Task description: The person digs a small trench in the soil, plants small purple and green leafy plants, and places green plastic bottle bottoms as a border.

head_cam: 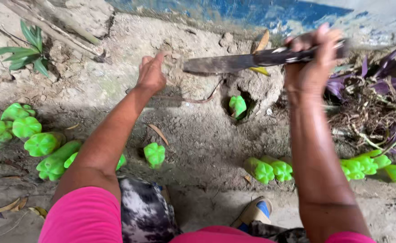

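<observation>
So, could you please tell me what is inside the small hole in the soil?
A green plastic bottle sits bottom-up inside the hole. Its lower part is buried, so that cannot be seen.

Bare dirt ground (198,135), blue painted wall (252,11)

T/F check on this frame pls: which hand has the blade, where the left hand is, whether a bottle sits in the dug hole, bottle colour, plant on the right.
1. The right hand grips a long dark blade. True.
2. The left hand holds a green bottle. False: it holds nothing, fingers spread near the soil by the blade tip.
3. A green bottle sits base-up in the dug hole. True.
4. The bottles along the ground are red. False: the row of bottles is green.
5. A purple-leaved plant grows at the right. True.
</observation>
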